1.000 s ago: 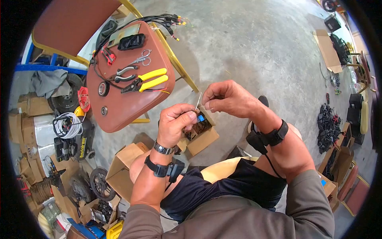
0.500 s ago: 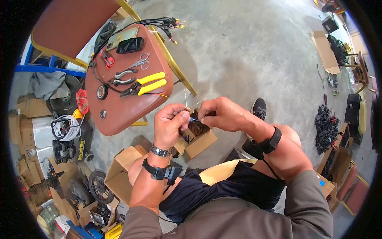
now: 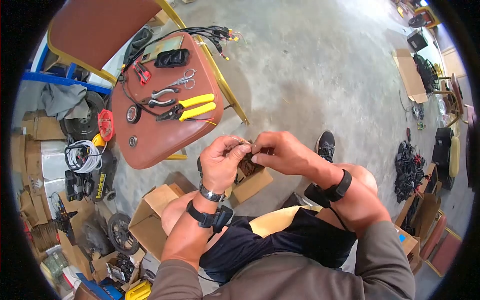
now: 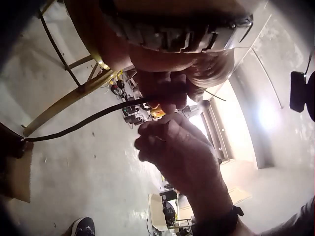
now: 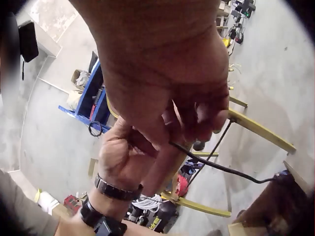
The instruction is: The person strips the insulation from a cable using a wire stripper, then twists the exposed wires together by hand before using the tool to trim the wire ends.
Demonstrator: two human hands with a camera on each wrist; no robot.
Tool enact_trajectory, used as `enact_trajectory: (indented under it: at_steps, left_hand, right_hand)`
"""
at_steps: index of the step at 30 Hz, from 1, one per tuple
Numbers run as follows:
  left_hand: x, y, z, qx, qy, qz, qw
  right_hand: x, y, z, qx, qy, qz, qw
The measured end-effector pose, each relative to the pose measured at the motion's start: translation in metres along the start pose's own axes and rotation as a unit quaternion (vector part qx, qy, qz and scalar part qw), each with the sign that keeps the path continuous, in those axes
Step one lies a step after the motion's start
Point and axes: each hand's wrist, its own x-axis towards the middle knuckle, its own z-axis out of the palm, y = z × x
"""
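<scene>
My two hands meet in front of my knees in the head view. The left hand (image 3: 220, 159) has thumb and forefinger pinched together on a black cable (image 4: 91, 119), which hangs down in a curve in both wrist views. Fine pale wires (image 3: 235, 138) show by the left fingertips. Close against it, the right hand (image 3: 282, 152) has its thumb and curled fingers pinched at the same wires; the pinched spot is mostly hidden by the fingers. Below the hands stands an open cardboard box (image 3: 253, 185) with dark cables inside.
On the brown chair seat (image 3: 165, 142) lie a yellow-handled wire stripper (image 3: 197, 106), pliers (image 3: 162, 97), scissors (image 3: 186, 80), a red cutter (image 3: 142, 73) and tape rolls. Black cables (image 3: 215, 34) hang over its far edge. Boxes and wheels crowd the left; a cable heap (image 3: 410, 170) lies right.
The right hand came down from the upright wire ends, then in against the left fingertips. The pale wires that stood up above the left hand now lie low along its fingers.
</scene>
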Motion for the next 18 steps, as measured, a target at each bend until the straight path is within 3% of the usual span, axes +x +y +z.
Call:
enact_trajectory:
  at_steps: [3,8,12,18]
  left_hand:
    - [-0.001,-0.003,0.004,0.094,0.021,0.033,0.995]
    - [0.0,0.005,0.017,0.181,-0.015,0.058,0.982]
    - [0.004,0.005,0.028,0.159,-0.015,0.056,0.986]
    - [0.011,0.008,0.038,0.088,-0.014,0.02,0.996]
  right_hand:
    - [-0.006,-0.015,-0.006,0.168,0.043,-0.001,0.985]
    - [-0.011,-0.025,-0.023,0.109,0.059,-0.01,0.992]
    - [-0.009,-0.012,-0.029,0.128,0.073,-0.009,0.989]
    - [-0.006,-0.012,-0.041,0.266,0.056,-0.01,0.962]
